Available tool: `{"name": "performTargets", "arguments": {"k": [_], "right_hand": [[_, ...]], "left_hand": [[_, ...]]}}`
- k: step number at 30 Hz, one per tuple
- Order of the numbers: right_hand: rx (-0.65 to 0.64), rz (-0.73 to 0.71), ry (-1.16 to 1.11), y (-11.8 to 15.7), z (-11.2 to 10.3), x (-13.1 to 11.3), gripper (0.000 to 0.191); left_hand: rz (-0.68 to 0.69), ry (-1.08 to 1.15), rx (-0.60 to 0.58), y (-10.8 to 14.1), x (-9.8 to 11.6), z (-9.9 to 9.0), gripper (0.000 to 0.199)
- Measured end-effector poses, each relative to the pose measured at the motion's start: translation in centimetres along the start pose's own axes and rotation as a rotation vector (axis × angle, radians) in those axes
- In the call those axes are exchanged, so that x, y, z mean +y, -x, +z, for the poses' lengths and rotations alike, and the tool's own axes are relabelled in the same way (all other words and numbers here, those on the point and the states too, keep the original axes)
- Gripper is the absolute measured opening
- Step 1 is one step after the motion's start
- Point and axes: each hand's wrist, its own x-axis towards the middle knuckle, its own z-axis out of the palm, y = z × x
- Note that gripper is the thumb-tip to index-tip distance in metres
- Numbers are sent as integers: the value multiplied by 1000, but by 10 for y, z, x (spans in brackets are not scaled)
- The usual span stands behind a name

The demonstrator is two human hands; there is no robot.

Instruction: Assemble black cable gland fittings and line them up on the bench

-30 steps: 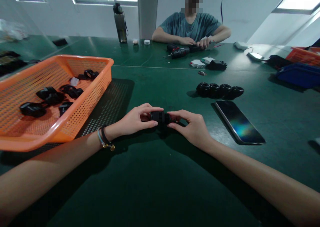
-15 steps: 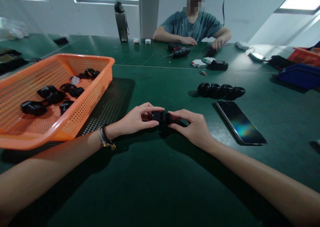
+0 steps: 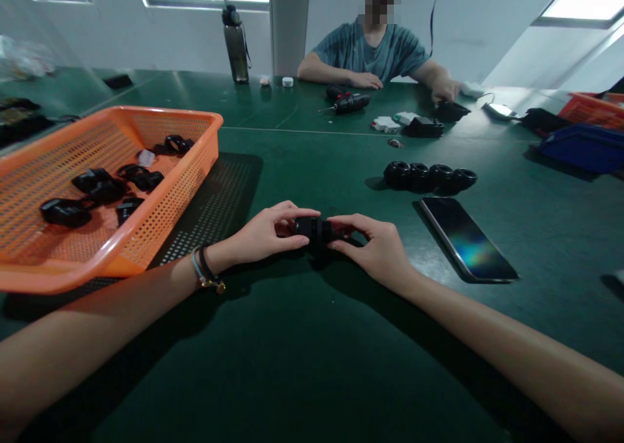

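Observation:
Between my two hands, just above the green table (image 3: 302,352), is a small black cylindrical part (image 3: 314,229) with a ridged middle; its exact kind is too dark to make out. My left hand (image 3: 270,233) pinches its left end between thumb and fingers. On the other end, the thumb and fingertips of my right hand (image 3: 373,244) are closed, partly hiding it. A row of several round black ring-like parts (image 3: 429,177) lies beyond my right hand. To my left, an orange perforated basket (image 3: 188,196) contains several black parts (image 3: 97,183).
A phone (image 3: 465,238) lies right of my right hand. Farther back are a power drill (image 3: 348,103), white and black pieces (image 3: 387,124), a dark bottle (image 3: 236,46) and a blue bin (image 3: 582,148). Across the table sits a person (image 3: 373,56).
My hands keep nearly the same hold on the black part. Across the table, the other person's hand has moved to the right with a dark object.

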Motion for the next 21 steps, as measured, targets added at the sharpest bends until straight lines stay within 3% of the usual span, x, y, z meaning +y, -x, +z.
{"name": "performTargets", "arguments": {"k": [21], "right_hand": [[-16,2,-7,0,-1,0,26]], "left_hand": [[-7,-2,0,1,2,0,42]]}}
